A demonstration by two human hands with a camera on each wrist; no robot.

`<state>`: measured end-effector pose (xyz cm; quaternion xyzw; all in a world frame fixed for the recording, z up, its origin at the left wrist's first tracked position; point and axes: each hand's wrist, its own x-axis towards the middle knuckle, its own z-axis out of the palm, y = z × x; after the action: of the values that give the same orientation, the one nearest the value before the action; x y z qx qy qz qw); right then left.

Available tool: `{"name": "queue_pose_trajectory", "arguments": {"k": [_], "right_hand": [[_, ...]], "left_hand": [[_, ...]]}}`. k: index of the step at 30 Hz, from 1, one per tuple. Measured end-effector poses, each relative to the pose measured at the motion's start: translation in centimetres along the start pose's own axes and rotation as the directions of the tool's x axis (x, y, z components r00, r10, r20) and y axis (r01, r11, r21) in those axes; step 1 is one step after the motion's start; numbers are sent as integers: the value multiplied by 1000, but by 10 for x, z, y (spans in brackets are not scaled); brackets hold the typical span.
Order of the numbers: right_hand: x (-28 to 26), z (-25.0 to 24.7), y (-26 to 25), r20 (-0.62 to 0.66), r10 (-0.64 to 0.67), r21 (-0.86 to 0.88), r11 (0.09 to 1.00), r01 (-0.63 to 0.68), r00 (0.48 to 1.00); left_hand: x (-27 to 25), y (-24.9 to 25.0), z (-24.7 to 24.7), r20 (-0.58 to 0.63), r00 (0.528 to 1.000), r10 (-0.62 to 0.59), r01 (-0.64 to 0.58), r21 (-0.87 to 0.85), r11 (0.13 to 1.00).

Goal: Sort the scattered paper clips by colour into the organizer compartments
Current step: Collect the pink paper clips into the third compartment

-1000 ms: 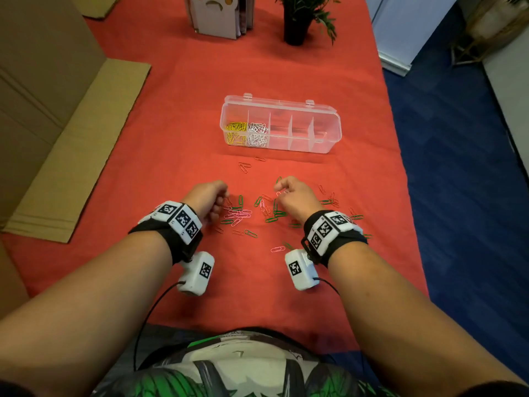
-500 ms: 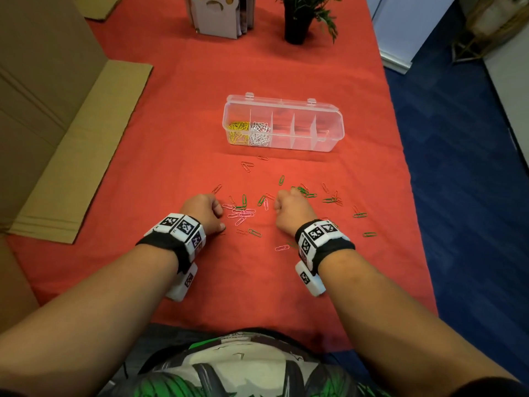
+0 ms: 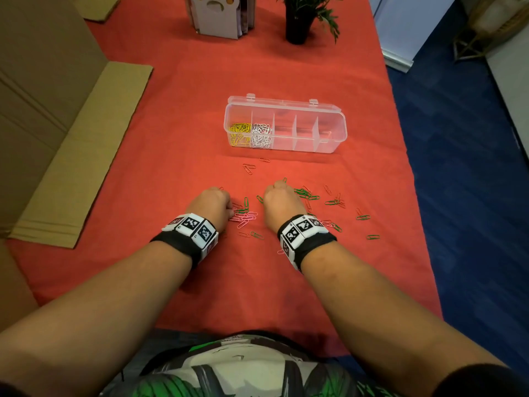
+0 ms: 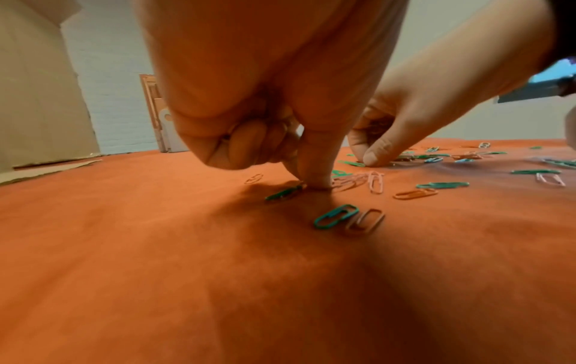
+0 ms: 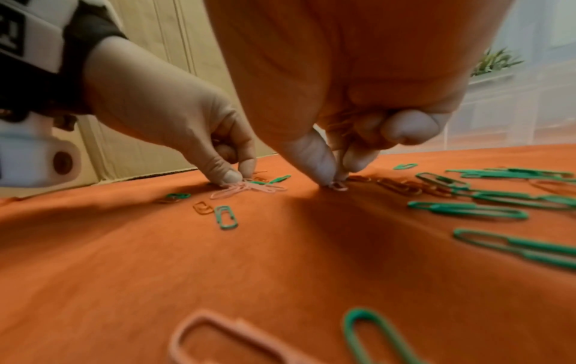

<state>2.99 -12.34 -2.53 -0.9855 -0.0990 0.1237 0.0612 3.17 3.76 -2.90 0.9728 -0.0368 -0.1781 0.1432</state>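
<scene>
Left hand [image 3: 210, 204]: fingers curled, thumb and forefinger tip down on the bench [image 3: 171, 138] at the pink clips [image 3: 246, 217]; whether it has one pinched is unclear. Right hand [image 3: 282, 202]: thumb and forefinger pinch an orange clip [image 5: 338, 185], more clips bunched in the palm. Green clips [image 3: 305, 193] scattered right. Organizer [image 3: 286, 126] beyond holds yellow and white clips in its two leftmost compartments.

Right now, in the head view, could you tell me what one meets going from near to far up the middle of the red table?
Left hand and right hand among the scattered clips → pair of orange clips → clear organizer with yellow clips and white clips → potted plant.
</scene>
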Motion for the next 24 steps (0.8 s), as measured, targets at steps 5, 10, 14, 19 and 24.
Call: {"name": "queue_pose_trajectory", "arguments": {"k": [5, 10, 14, 19, 24], "right_hand": [[-6, -2, 6, 50, -17, -34, 999, 19, 999], [-6, 5, 8, 119, 14, 99, 995, -26, 993], [-1, -11, 9, 230, 126, 503, 833, -229, 965], [-8, -27, 16, 500, 140, 864, -13, -503, 855], [-3, -18, 8, 379, 136, 807, 436, -399, 915]], "left_hand": [[-1, -1, 3, 4, 1000, 1, -1, -63, 998], [-3, 8, -1, 100, 979, -177, 199, -655, 729], [-8, 13, -15, 384, 914, -128, 394, -916, 67], [-17, 7, -34, 424, 886, 185, 460, -851, -253], [-13, 8, -26, 458, 889, 9, 458, -888, -31]]}}
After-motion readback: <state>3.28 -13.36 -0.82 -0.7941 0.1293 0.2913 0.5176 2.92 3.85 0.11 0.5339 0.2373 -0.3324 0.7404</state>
